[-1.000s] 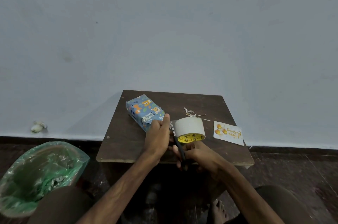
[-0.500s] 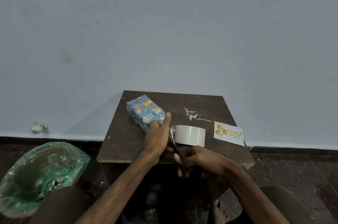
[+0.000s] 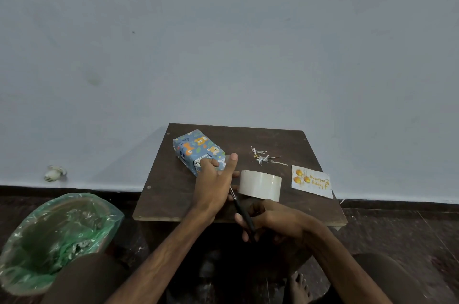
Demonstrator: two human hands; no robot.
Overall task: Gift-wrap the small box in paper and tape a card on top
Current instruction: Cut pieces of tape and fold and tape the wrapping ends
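The small box, wrapped in blue animal-print paper, lies at the back left of the dark wooden table. My left hand is at the box's near end and holds a short strip of clear tape between thumb and raised forefinger. My right hand grips black-handled scissors at the table's front edge, blades pointing toward the left hand. The tape roll rests on the table just beyond my right hand. The white birthday card lies flat at the right edge.
Paper scraps are scattered behind the roll. A bin lined with a green bag stands on the floor to the left. A plain wall rises directly behind the table. My knees and a bare foot are below the table.
The tape roll went from lifted and tilted to resting on the table. My left hand moved toward the box's end with the tape strip. My right hand drew back with the scissors.
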